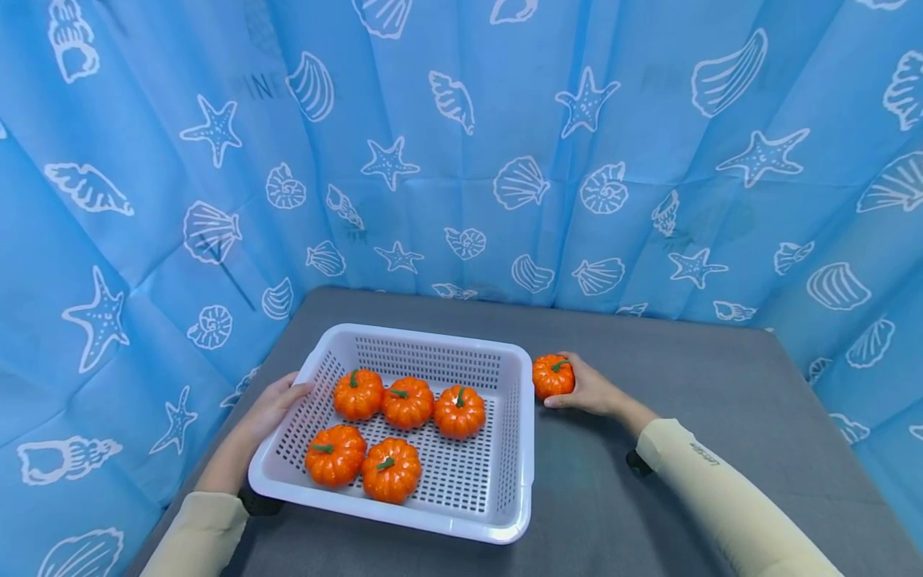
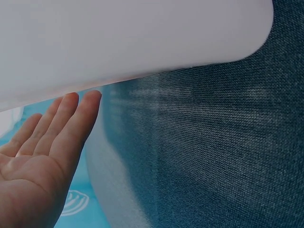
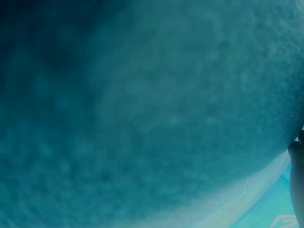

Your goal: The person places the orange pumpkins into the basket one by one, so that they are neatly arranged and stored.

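Observation:
A white plastic basket (image 1: 515, 449) with slotted walls stands on the table, with several small orange pumpkins inside, such as this one (image 1: 389, 470) near its front. My left hand (image 1: 277, 407) is at the basket's left rim. In the left wrist view its straight fingers (image 2: 71, 121) reach up to the basket's smooth outer side (image 2: 137, 38). Just outside the right wall, my right hand (image 1: 590, 387) grips another orange pumpkin (image 1: 552, 377) with a green stem, thumb in front and fingers behind. The right wrist view shows only a dark bit of that hand; its pumpkin is out of that view.
A dark grey table (image 1: 721, 401) lies under everything and extends to the right of the basket. Behind and along the sides hangs a blue curtain (image 1: 461, 144) with white shells and starfish.

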The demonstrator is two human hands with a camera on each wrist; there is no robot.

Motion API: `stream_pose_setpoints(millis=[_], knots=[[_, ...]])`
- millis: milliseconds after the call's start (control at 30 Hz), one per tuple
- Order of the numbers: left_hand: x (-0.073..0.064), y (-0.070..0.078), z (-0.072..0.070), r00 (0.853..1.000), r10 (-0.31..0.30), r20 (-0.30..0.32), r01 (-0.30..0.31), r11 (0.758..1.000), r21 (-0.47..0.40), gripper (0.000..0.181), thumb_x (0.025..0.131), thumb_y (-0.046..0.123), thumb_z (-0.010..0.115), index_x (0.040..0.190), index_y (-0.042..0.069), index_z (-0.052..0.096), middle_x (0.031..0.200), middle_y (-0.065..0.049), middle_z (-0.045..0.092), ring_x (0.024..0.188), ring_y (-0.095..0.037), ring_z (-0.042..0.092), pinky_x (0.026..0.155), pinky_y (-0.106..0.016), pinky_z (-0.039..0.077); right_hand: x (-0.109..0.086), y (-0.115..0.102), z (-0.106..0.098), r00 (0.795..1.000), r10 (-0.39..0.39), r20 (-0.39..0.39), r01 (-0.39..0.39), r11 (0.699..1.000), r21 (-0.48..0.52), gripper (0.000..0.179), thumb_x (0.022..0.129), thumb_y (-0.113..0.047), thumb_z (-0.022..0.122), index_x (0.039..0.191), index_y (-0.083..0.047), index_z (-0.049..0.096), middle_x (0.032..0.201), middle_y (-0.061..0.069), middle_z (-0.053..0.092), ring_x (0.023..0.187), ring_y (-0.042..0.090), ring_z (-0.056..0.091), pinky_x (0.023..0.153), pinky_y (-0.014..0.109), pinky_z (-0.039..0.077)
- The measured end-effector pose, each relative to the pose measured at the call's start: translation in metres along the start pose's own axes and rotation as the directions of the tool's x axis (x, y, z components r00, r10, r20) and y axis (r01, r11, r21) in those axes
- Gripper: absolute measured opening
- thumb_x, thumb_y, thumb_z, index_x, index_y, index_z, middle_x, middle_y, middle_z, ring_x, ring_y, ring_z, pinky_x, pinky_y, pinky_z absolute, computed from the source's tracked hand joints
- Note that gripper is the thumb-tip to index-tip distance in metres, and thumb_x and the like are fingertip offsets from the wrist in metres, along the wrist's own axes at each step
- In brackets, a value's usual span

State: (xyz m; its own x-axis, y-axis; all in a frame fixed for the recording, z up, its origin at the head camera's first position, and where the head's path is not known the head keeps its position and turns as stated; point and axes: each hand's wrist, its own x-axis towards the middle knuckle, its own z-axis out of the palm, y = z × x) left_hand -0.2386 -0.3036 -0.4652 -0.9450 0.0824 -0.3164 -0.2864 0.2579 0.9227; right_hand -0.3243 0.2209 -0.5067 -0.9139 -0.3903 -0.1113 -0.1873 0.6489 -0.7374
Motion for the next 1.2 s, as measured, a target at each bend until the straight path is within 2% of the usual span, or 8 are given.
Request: stream_pose_setpoints(millis=[333,600,867,1000,1200], knots=[[-0.001,0.0,0.0,1.0,-0.006,0.001,0.006,1.0,-0.003,0.064,0.096,0.048,0.047,0.146,0.016,0.025,0.134,-0.026,0.049,0.099,-0.033,0.067,0.074,-0.051,0.057,0.0,-0.006,-0.005,0.997,-0.003,-0.077,0.005,1.0,0.026,0.088,0.076,-0.039,0.078,0.139,-0.005,0.027,0.129,0.019,0.048,0.106,0.031,0.053,0.092,0.049,0.05],[0.0,-0.001,0.0,1.0,-0.016,0.001,0.016,1.0,-0.008,0.06,0.096,0.047,0.047,0.145,0.017,0.027,0.132,-0.025,0.051,0.099,-0.034,0.067,0.074,-0.051,0.057,0.003,-0.024,-0.03,0.989,-0.038,-0.146,0.037,0.999,-0.013,0.088,0.075,-0.039,0.079,0.139,-0.007,0.027,0.127,0.017,0.049,0.104,0.031,0.054,0.088,0.047,0.052],[0.0,0.0,0.0,1.0,-0.006,0.003,0.006,1.0,0.001,0.063,0.096,0.048,0.048,0.146,0.016,0.026,0.134,-0.025,0.049,0.099,-0.034,0.066,0.074,-0.051,0.057,0.0,-0.065,-0.056,0.982,-0.127,-0.142,0.128,0.992,0.002,0.084,0.078,-0.028,0.077,0.141,-0.005,0.026,0.131,0.019,0.045,0.11,0.034,0.052,0.09,0.049,0.052],[0.0,-0.001,-0.001,1.0,-0.004,0.008,0.004,1.0,0.005,0.062,0.096,0.048,0.047,0.145,0.015,0.026,0.132,-0.025,0.051,0.099,-0.034,0.067,0.074,-0.05,0.057,0.005,-0.081,-0.06,0.977,-0.175,-0.121,0.177,0.984,0.009,0.088,0.076,-0.034,0.079,0.141,-0.009,0.026,0.131,0.015,0.046,0.111,0.032,0.052,0.088,0.047,0.054],[0.0,-0.001,0.0,1.0,-0.017,-0.007,0.017,1.0,-0.015,0.061,0.095,0.049,0.049,0.144,0.019,0.029,0.131,-0.022,0.053,0.1,-0.035,0.067,0.074,-0.05,0.057,0.013,-0.12,-0.057,0.965,-0.257,-0.047,0.257,0.966,0.008,0.091,0.074,-0.031,0.081,0.143,-0.011,0.026,0.132,0.013,0.047,0.112,0.031,0.053,0.088,0.045,0.054]])
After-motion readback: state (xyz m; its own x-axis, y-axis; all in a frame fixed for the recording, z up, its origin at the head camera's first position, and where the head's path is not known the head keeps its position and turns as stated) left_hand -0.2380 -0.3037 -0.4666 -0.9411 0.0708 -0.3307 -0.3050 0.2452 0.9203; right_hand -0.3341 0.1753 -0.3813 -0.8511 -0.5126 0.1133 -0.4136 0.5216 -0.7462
